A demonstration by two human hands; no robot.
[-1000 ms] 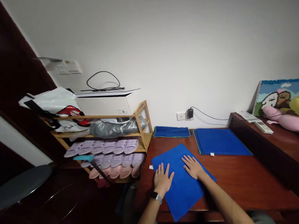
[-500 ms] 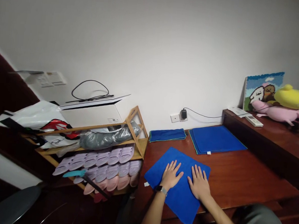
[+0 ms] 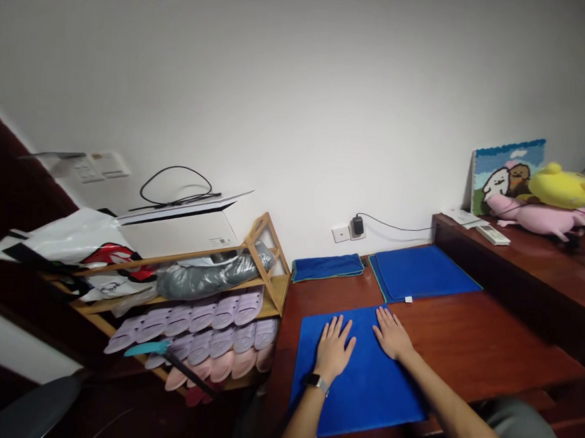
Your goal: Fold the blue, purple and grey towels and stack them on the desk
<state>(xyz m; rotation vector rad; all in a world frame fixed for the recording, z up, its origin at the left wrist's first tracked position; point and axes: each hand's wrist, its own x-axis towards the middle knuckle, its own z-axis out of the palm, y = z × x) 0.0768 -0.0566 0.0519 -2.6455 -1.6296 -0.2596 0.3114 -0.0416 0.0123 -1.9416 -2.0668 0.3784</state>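
A blue cloth (image 3: 360,394) lies spread flat on the reddish-brown wooden table (image 3: 468,351), its near edge close to the table's front. My left hand (image 3: 333,349) rests palm down on the cloth's left part, fingers spread, with a watch on the wrist. Toward the cloth's far right corner, my right hand (image 3: 393,334) also lies flat, fingers stretched out. Behind them are a narrow folded blue cloth (image 3: 326,267) and a larger stack of blue cloths (image 3: 423,273) with green edging and a white tag.
A wooden rack (image 3: 277,291) holding several lilac and pink slippers (image 3: 226,311) stands at the left. On the raised ledge at the right are a remote control (image 3: 493,234), a pink plush toy (image 3: 538,217) and a yellow plush toy (image 3: 570,188). A black adapter (image 3: 357,225) is plugged into the wall.
The cloth under my hands has turned from a diamond position to nearly square with the table. My right hand has moved slightly up toward its far corner; both hands stay flat.
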